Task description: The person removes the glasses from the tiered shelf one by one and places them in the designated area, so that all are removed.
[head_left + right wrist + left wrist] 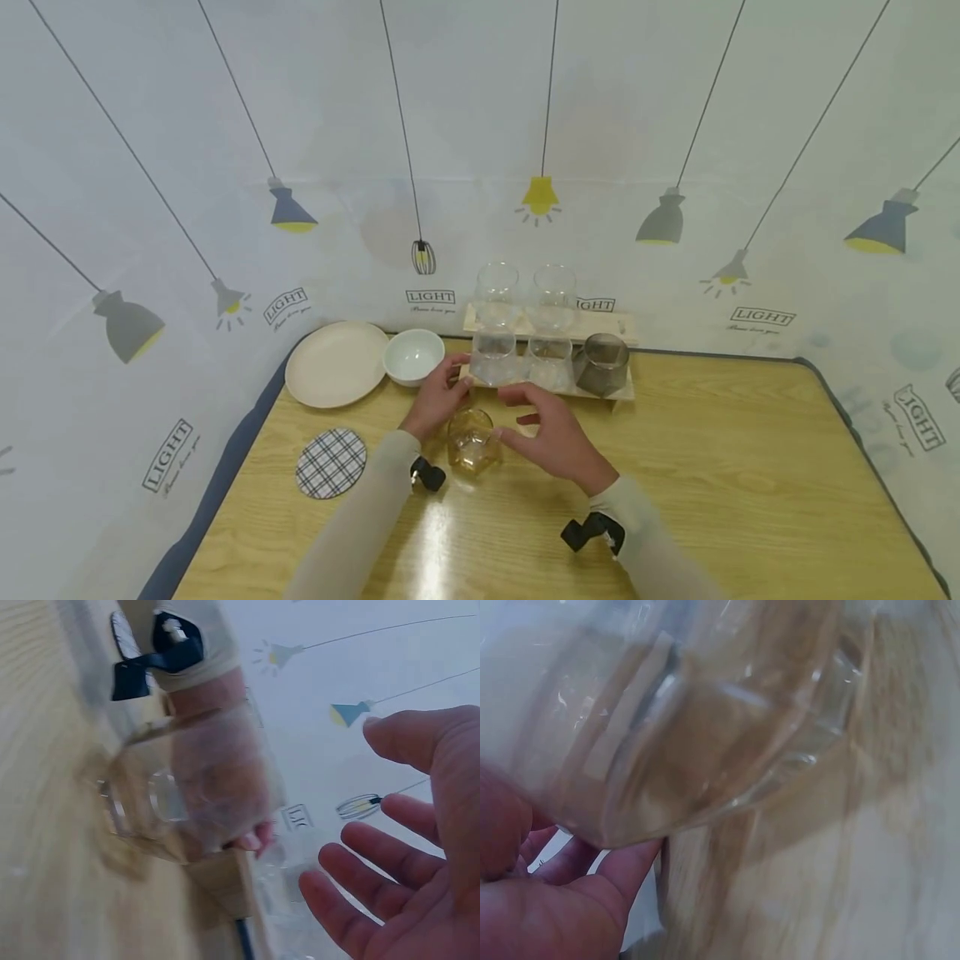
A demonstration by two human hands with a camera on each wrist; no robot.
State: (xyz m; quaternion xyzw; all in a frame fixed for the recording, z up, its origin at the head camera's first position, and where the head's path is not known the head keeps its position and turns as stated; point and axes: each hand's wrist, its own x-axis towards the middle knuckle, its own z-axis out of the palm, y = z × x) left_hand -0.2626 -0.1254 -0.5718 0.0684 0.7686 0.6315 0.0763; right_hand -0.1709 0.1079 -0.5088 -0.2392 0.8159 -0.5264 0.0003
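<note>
An amber-tinted faceted glass (473, 442) stands on the wooden table (712, 467) between both hands. My left hand (437, 402) lies against its left side, fingers loosely extended toward the rack; the left wrist view shows the glass (705, 712) filling the frame above that hand (555, 900). My right hand (553, 435) hovers just right of the glass with its fingers spread and holds nothing. In the right wrist view the open right hand (405, 847) faces the glass (180, 787), with the left hand (214, 694) behind it.
A two-tier wooden rack (624, 327) behind the hands carries several clear glasses and one dark grey glass (602, 364). A cream plate (335, 364), a white bowl (413, 355) and a plaid coaster (331, 463) sit to the left. A lamp-printed curtain (480, 125) backs the table.
</note>
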